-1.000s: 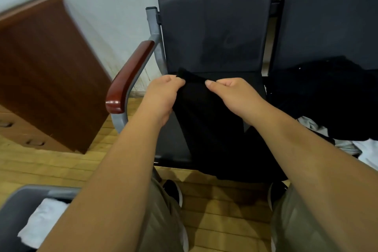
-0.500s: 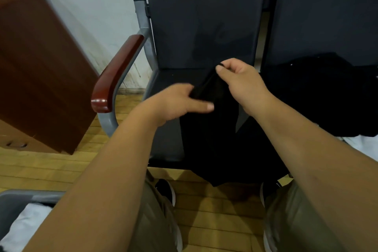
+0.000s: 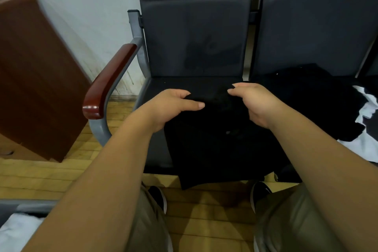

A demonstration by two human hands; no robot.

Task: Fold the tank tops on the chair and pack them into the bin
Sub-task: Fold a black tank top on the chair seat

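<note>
The left hand (image 3: 173,104) and the right hand (image 3: 252,101) each pinch the top edge of a black tank top (image 3: 214,141), fingers curled closed on the cloth with the thumbs on top. The two hands sit near each other above the front half of the chair seat (image 3: 155,92), and the fabric between them sags a little. The garment drapes down from this grip over the seat, and its lower hem hangs past the front edge toward the wooden floor (image 3: 204,210). On the neighbouring seat to the right lies a loose pile of clothes (image 3: 327,104), black cloth over white. A red-brown armrest (image 3: 106,86) borders the seat on the left. At the lower left corner the grey rim of the bin (image 3: 28,206) shows, with white fabric (image 3: 16,231) inside it.
</note>
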